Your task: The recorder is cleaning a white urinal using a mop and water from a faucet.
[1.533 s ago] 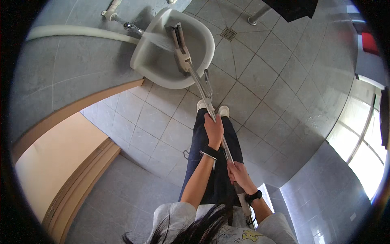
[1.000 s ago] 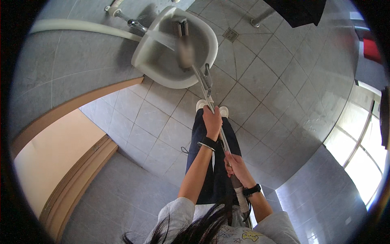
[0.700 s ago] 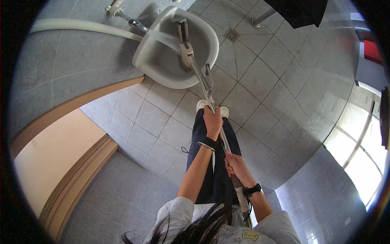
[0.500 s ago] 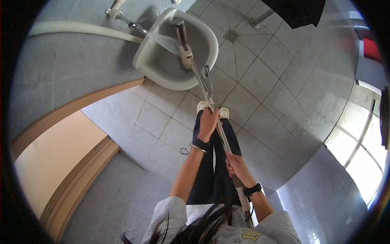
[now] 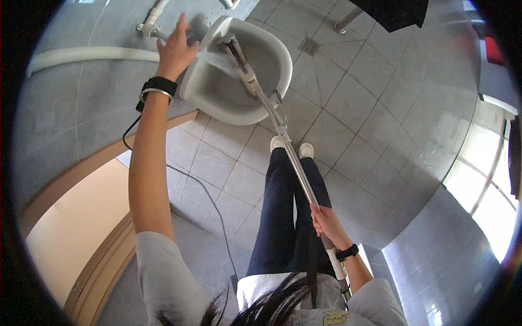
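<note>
A sponge mop (image 5: pixel 302 176) with a long metal pole slants from my body up into a white sink (image 5: pixel 239 116). Its head (image 5: pixel 238 58) lies inside the basin, where a spray of water (image 5: pixel 217 61) strikes it. My right hand (image 5: pixel 328 223) is closed round the pole, low down near the grip. Up at the left, my left hand (image 5: pixel 177 51) is stretched out over the tap with its fingers spread, holding nothing. Most of the tap is hidden behind that hand, so I cannot see whether they touch.
A pale thick pipe (image 5: pixel 103 54) runs along the tiled wall to the sink's left. Below it is a wooden-edged doorway (image 5: pixel 103 266). A thin black cable (image 5: pixel 209 193) hangs from my left wrist. A floor drain (image 5: pixel 309 46) and a dark hanging cloth or umbrella (image 5: pixel 391 13) lie beyond.
My left hand has let go of the mop pole and moved up and left to the tap. My right hand still grips the pole. Water keeps running onto the mop head.
</note>
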A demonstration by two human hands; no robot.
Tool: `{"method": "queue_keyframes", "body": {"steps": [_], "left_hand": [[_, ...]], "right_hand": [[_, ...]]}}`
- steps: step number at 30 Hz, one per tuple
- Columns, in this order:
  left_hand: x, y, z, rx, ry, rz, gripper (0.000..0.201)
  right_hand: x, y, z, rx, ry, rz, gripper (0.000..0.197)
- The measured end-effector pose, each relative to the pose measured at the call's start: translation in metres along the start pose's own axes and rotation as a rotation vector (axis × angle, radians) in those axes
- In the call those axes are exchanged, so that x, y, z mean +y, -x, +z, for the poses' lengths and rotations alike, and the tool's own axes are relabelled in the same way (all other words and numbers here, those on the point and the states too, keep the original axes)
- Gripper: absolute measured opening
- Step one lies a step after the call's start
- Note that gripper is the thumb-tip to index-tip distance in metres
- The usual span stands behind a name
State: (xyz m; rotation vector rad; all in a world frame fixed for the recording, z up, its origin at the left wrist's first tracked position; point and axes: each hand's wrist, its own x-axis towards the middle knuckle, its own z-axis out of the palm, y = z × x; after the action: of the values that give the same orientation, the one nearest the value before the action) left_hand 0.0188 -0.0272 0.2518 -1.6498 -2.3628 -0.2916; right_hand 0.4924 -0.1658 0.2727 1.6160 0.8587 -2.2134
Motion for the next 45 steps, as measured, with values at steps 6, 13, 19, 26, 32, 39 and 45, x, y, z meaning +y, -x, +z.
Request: {"method": "queue_keyframes", "body": {"steps": [6, 13, 19, 26, 32, 39, 45], "left_hand": [[0.011, 0.001, -0.010, -0.486, 0.058, -0.007, 0.012], [0.015, 0.034, -0.017, -0.044, 0.008, 0.238, 0.031], [0.146, 0.228, 0.061, -0.200, 0.621, -0.569, 0.040], [0.257, 0.234, 0.019, -0.565, 1.770, -1.800, 0.025], [0.256, 0.237, 0.027, -0.517, 1.765, -1.847, 0.026], [0.267, 0.227, 0.020, -0.520, 1.840, -1.884, 0.026], [0.258, 0.238, 0.015, -0.549, 1.884, -1.835, 0.030]], "right_hand": [[-0.002, 0.005, 0.003, 0.008, -0.021, 0.008, 0.041], [-0.013, 0.010, 0.004, 0.012, -0.024, 0.048, 0.041], [-0.017, 0.013, 0.016, 0.155, 0.163, 0.015, 0.042], [-0.015, 0.022, 0.001, 0.113, 0.544, -0.111, 0.033], [-0.002, 0.029, -0.072, -0.221, 0.104, -0.031, 0.042], [0.071, 0.066, -0.286, 0.553, -0.189, -0.132, 0.043], [-0.134, -0.101, -0.167, 0.213, 0.065, -0.610, 0.044]]}}
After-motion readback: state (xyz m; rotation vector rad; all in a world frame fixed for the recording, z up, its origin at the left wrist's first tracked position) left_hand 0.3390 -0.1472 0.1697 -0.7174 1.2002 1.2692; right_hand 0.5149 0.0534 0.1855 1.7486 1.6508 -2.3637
